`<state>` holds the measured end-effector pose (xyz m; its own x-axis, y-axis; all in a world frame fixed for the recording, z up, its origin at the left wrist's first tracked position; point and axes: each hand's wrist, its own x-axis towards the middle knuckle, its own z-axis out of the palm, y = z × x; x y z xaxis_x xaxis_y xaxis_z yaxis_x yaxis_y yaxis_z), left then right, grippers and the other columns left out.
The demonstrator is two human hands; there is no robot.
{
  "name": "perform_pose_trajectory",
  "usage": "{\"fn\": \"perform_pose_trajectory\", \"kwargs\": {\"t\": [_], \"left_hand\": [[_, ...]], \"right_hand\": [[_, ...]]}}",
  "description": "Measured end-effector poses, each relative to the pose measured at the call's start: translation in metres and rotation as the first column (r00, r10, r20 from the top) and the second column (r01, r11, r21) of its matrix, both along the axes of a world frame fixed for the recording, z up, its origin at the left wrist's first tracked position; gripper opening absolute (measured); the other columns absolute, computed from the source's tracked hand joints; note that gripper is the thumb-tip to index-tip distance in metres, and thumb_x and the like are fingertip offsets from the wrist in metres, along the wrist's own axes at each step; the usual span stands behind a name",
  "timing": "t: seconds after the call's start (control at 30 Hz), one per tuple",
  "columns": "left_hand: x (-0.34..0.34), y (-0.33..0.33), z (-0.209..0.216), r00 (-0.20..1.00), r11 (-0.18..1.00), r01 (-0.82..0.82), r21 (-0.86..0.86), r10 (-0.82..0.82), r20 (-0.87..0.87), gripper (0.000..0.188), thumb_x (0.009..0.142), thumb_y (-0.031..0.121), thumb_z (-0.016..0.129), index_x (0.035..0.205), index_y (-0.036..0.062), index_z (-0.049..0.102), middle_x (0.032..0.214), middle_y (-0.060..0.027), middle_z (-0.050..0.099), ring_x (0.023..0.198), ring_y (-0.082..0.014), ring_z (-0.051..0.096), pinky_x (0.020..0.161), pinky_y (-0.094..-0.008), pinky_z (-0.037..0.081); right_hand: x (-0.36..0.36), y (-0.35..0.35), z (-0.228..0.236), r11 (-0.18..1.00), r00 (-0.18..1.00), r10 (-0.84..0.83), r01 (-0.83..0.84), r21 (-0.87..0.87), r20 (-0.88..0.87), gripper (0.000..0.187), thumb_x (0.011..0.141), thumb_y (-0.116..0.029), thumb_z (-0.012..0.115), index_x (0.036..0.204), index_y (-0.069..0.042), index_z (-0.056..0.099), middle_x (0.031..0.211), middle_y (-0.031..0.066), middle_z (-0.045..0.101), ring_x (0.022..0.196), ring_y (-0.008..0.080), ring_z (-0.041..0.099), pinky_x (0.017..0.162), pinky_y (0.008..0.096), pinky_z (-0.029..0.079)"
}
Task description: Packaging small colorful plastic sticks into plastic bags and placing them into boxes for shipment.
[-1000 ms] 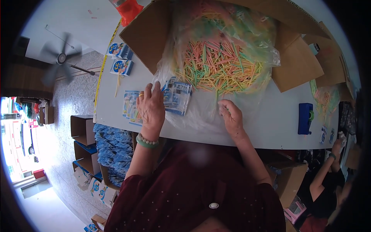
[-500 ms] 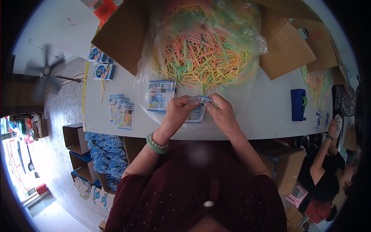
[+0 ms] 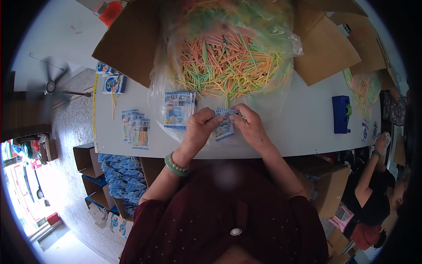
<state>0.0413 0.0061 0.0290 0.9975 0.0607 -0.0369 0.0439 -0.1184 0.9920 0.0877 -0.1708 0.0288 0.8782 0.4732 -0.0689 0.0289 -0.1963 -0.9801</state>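
Note:
A small blue-and-white plastic packet (image 3: 225, 131) hangs between my hands above the near part of the table. My left hand (image 3: 200, 126) pinches its upper left side with thumb and fingers. At the upper right edge, my right hand (image 3: 249, 125) has its fingers closed on the same packet. Small coloured ends show by the right fingers, too small to make out fully. Left of my left hand lies a stack of flat packets (image 3: 179, 110). Beyond the hands, a heap of thin pastel candy sticks (image 3: 231, 66) rests in a clear plastic bag (image 3: 156, 94).
Several packets with sticks inside (image 3: 140, 134) overlap on the left of the white table (image 3: 299, 132). Behind them are printed packets (image 3: 113, 84). Cardboard flaps (image 3: 327, 53) flank the heap. A blue tape dispenser (image 3: 340, 115) stands right; a person (image 3: 373, 185) sits beyond. A carton of blue packets (image 3: 123, 176) stands below left.
The packet in my hands has turned from a bunched, tilted position to hang flatter, with more of its printed face showing. Both hands stay close together. The whole view has shifted slightly.

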Motion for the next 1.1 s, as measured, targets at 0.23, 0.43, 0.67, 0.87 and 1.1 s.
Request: {"fn": "perform_pose_trajectory", "kwargs": {"t": [0.23, 0.43, 0.67, 0.87, 1.1], "left_hand": [[0.0, 0.01, 0.009, 0.986, 0.99, -0.06, -0.125, 0.039, -0.162, 0.016, 0.08, -0.001, 0.069, 0.069, -0.0016, 0.057, 0.071, -0.001, 0.051, 0.056, -0.0062, 0.048, 0.048, -0.0228, 0.04], [-0.003, 0.003, 0.015, 0.996, 1.0, -0.028, -0.003, 0.028, -0.082, 0.014, 0.078, -0.002, 0.07, 0.071, -0.0023, 0.058, 0.07, -0.0033, 0.051, 0.054, -0.0069, 0.052, 0.046, -0.0227, 0.043], [0.001, -0.01, 0.035, 0.973, 0.998, 0.019, -0.053, -0.031, -0.227, 0.019, 0.081, 0.002, 0.07, 0.067, 0.0021, 0.057, 0.058, 0.0015, 0.052, 0.047, -0.0047, 0.052, 0.041, -0.0194, 0.04], [0.001, -0.01, 0.039, 0.923, 0.981, 0.082, -0.173, -0.14, -0.358, 0.016, 0.082, 0.006, 0.07, 0.07, 0.0016, 0.061, 0.059, 0.0003, 0.056, 0.048, -0.0049, 0.053, 0.042, -0.0189, 0.042], [0.003, -0.011, 0.034, 0.903, 0.976, 0.116, -0.184, -0.181, -0.39, 0.01, 0.082, 0.008, 0.071, 0.078, 0.0015, 0.066, 0.06, 0.0005, 0.057, 0.049, -0.0057, 0.054, 0.043, -0.0197, 0.043]], "right_hand": [[-0.003, -0.014, -0.031, 0.982, 0.814, 0.047, 0.068, -0.175, 0.579, 0.009, 0.09, -0.006, 0.054, 0.097, -0.001, 0.054, 0.078, 0.0112, 0.061, 0.075, 0.0181, 0.063, 0.071, 0.0289, 0.049], [0.016, -0.01, 0.045, 0.901, 0.955, -0.294, 0.263, 0.344, 0.041, 0.012, 0.095, -0.013, 0.049, 0.097, -0.001, 0.051, 0.079, 0.0113, 0.062, 0.078, 0.0224, 0.064, 0.077, 0.0374, 0.052], [0.02, 0.03, 0.066, 0.754, 0.975, -0.223, 0.178, 0.632, -0.007, 0.016, 0.099, -0.018, 0.045, 0.097, -0.002, 0.044, 0.079, 0.0126, 0.065, 0.08, 0.0197, 0.064, 0.079, 0.0324, 0.05], [0.017, 0.029, 0.051, 0.84, 0.95, -0.29, 0.192, 0.508, 0.12, 0.021, 0.099, -0.024, 0.043, 0.096, -0.004, 0.04, 0.076, 0.0144, 0.064, 0.078, 0.0254, 0.065, 0.079, 0.0375, 0.051], [0.015, 0.028, 0.059, 0.851, 0.942, -0.295, 0.182, 0.493, 0.161, 0.021, 0.1, -0.024, 0.042, 0.095, -0.004, 0.039, 0.082, 0.0176, 0.066, 0.079, 0.023, 0.064, 0.081, 0.0363, 0.049]]}}
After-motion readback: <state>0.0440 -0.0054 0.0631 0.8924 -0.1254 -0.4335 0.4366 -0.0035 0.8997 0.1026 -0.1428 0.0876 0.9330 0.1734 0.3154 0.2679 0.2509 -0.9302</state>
